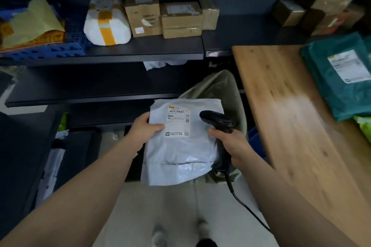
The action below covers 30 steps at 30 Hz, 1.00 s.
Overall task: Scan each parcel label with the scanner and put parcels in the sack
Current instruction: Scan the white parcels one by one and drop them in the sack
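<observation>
While the left hand (pixel 144 128) pinches the left edge of the grey parcel (pixel 180 152), fingers (pixel 215 132) of the right hand (pixel 230 144) clamp the scanner (pixel 217 120), head aimed leftward at the label (pixel 177 123) just beside it, above the sack (pixel 220 84).

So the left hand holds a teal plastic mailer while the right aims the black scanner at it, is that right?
Not teal: in the head view the left hand holds a pale grey plastic mailer; the rest stands.
</observation>
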Available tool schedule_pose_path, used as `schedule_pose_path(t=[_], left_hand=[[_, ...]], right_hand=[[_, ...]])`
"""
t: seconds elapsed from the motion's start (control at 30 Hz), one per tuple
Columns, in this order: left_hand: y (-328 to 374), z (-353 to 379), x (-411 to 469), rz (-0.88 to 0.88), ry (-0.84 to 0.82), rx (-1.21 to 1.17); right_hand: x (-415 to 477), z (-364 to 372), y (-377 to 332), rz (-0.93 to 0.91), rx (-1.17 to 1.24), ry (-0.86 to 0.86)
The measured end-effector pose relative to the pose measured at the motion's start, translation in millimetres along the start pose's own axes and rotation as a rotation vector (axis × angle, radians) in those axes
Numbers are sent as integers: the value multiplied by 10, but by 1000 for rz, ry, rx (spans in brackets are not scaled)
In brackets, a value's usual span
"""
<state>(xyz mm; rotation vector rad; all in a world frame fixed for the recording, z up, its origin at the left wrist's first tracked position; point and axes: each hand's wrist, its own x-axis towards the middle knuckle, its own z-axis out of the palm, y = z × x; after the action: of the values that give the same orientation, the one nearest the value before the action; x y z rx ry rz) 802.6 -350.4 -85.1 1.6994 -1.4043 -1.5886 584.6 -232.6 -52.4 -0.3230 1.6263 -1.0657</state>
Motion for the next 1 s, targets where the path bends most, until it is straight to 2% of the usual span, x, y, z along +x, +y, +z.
schedule_pose_path(t=[0.2, 0.4, 0.63, 0.77, 1.0], left_hand=[[-145, 176, 547, -66, -173, 117], [-433, 340, 1032, -127, -262, 294], [-888, 491, 1688, -237, -165, 612], [-1103, 632, 2064, -289, -210, 551], [-1367, 849, 2517, -342, -225, 217]], right_hand=[[391, -46, 105, 12, -69, 134], [895, -60, 189, 45, -173, 208], [1509, 49, 445, 110, -122, 220], [1816, 52, 581, 166, -114, 246], [2062, -15, 722, 214, -164, 283]])
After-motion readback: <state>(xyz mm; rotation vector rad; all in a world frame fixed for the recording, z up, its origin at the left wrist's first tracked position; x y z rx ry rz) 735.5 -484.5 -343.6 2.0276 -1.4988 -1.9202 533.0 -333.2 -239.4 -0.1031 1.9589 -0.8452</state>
